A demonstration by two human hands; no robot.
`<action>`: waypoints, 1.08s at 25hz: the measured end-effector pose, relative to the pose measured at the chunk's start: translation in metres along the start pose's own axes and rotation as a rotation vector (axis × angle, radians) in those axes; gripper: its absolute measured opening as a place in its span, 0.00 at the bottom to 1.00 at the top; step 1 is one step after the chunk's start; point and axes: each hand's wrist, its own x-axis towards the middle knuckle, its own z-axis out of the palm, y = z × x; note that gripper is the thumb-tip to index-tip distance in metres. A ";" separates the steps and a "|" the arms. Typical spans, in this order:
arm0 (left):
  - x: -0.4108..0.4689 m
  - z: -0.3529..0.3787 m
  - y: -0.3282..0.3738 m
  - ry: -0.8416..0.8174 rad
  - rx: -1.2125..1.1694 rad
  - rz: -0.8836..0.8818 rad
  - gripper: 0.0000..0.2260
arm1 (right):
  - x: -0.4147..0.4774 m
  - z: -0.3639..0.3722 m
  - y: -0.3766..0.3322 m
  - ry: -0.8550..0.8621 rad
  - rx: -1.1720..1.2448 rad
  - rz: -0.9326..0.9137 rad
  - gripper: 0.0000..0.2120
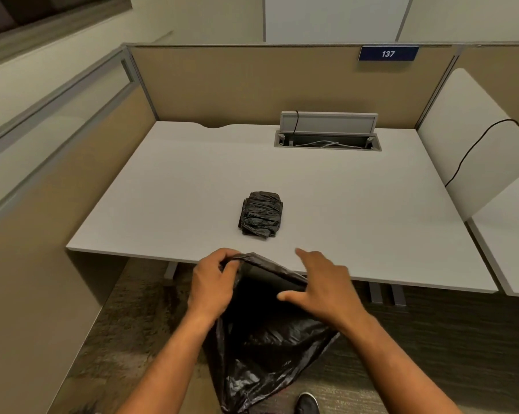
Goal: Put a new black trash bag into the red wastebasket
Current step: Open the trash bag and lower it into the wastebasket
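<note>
A black trash bag (267, 339) hangs in front of the desk edge with its mouth partly spread. My left hand (212, 283) pinches the bag's rim at its upper left corner. My right hand (321, 282) rests on the right side of the rim, fingers spread, thumb against the plastic inside the mouth. A folded bundle of black trash bags (261, 214) lies on the white desk (371, 222) just beyond my hands. No red wastebasket appears in view.
Tan cubicle partitions (252, 85) close off the desk at the back and left. An open cable tray (327, 141) sits at the desk's rear. A white divider (467, 138) with a black cable stands on the right. A black shoe (307, 403) shows on the carpet below.
</note>
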 end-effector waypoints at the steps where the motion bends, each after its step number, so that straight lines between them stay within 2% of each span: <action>1: -0.001 0.005 0.004 -0.015 0.009 0.043 0.09 | 0.003 0.006 -0.011 0.007 0.009 -0.040 0.48; 3: -0.002 0.009 0.008 -0.023 0.017 0.102 0.09 | 0.005 0.019 -0.026 0.043 0.011 -0.058 0.40; 6: -0.004 0.003 0.005 0.016 0.107 0.165 0.08 | 0.003 0.033 -0.015 0.160 0.128 -0.062 0.17; 7: -0.006 -0.001 0.002 0.024 0.145 0.181 0.07 | 0.003 0.036 -0.008 0.176 0.175 -0.053 0.14; 11: -0.012 -0.014 -0.021 -0.087 0.483 0.234 0.07 | 0.004 0.046 0.022 0.243 0.411 0.033 0.12; 14: -0.022 -0.017 -0.034 -0.134 0.756 0.067 0.07 | 0.005 0.054 0.042 0.274 0.501 0.071 0.11; 16: -0.029 -0.018 -0.046 -0.089 0.807 -0.008 0.07 | 0.000 0.064 0.052 0.274 0.556 0.075 0.11; 19: -0.041 -0.018 -0.070 -0.012 0.799 -0.081 0.06 | -0.017 0.081 0.059 0.258 0.615 0.093 0.10; 23: -0.052 -0.016 -0.107 0.094 0.755 -0.216 0.05 | -0.038 0.106 0.064 0.285 0.666 0.244 0.09; 25: -0.052 -0.017 -0.127 0.152 0.621 -0.321 0.06 | -0.043 0.121 0.065 0.326 0.619 0.329 0.08; 27: -0.053 -0.014 -0.150 0.218 0.294 -0.495 0.07 | -0.046 0.138 0.064 0.316 0.600 0.418 0.08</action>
